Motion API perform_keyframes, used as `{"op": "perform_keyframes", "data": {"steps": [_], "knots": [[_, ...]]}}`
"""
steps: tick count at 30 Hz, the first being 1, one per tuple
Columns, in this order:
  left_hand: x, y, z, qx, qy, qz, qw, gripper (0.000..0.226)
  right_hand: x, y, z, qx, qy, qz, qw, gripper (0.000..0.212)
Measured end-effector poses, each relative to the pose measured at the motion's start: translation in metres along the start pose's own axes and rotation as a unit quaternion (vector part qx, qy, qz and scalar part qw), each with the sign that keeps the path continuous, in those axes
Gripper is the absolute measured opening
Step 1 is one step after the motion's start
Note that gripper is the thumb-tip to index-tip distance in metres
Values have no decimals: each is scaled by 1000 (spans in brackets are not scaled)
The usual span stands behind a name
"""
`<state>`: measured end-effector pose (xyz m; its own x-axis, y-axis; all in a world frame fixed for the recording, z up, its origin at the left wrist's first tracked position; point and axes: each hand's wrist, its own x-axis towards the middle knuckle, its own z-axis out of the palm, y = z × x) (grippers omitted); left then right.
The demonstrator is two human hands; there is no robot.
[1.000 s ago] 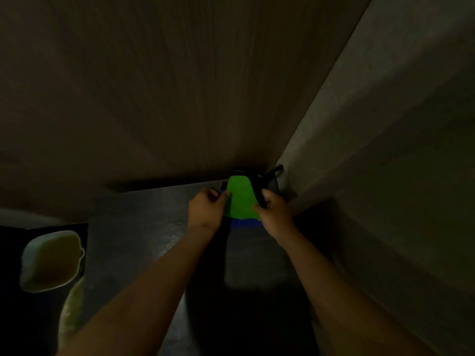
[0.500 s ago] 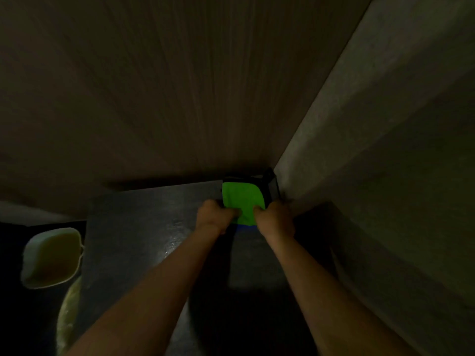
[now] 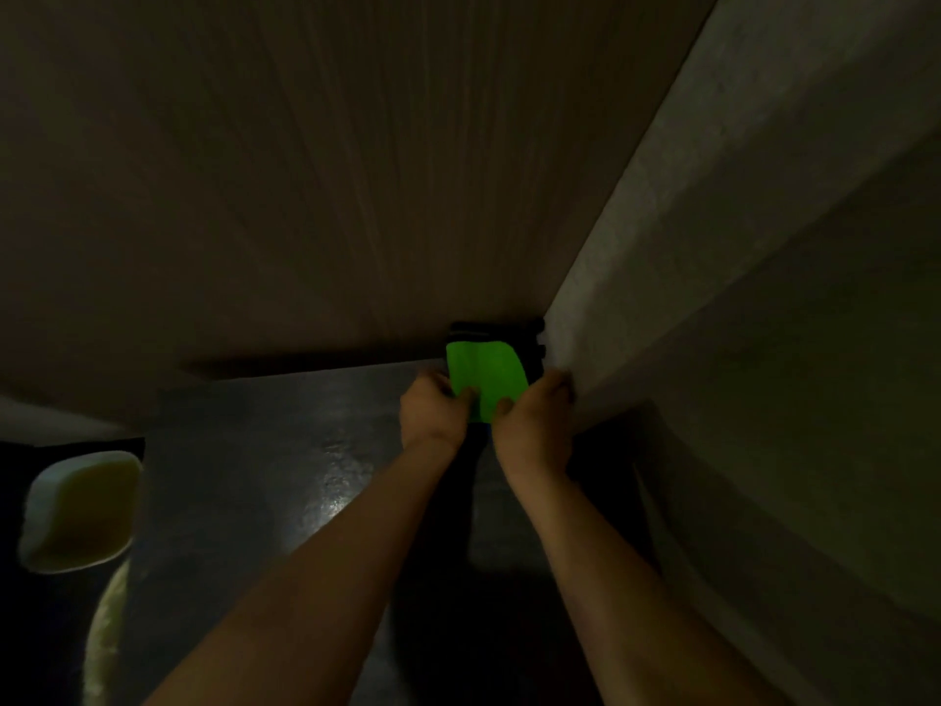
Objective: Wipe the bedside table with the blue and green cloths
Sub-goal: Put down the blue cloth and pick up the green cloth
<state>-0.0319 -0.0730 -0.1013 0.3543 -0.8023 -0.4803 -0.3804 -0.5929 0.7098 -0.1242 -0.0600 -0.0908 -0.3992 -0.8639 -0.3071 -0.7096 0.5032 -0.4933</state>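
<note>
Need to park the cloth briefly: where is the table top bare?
Bare: the table top from its left edge to the left hand. Crowded: the far right corner, where it and the right hand grip the green cloth.

The left forearm and the right forearm are seen bare, uncovered from the lower edge of the view up to the wrists. The left hand and the right hand are likewise bare; finer detail is lost in the dim light
</note>
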Motion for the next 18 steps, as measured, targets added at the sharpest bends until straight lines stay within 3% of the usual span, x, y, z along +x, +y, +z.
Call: {"op": "perform_keyframes", "data": {"steps": [4,7,10,13,16,18], "knots": [[2,1,1,-75,-62,-20,995,12,-18,-5,-4,48,67,76,994,59],[-6,5,-3,-194,-83,-17,977,21,-31,-15,-4,169,83,158,969,64],[-18,7,-17,-278,-114,-21,953,19,-35,-21,-4,305,51,231,922,71],[-21,-4,-41,-419,-176,-89,886,31,-38,-26,-1,460,28,263,848,73],[-22,-25,-73,-501,-188,-116,837,49,-48,-38,9,487,-48,285,824,77],[-24,-40,-98,-519,-171,-121,829,49,-61,-49,21,503,-130,255,816,72]]}}
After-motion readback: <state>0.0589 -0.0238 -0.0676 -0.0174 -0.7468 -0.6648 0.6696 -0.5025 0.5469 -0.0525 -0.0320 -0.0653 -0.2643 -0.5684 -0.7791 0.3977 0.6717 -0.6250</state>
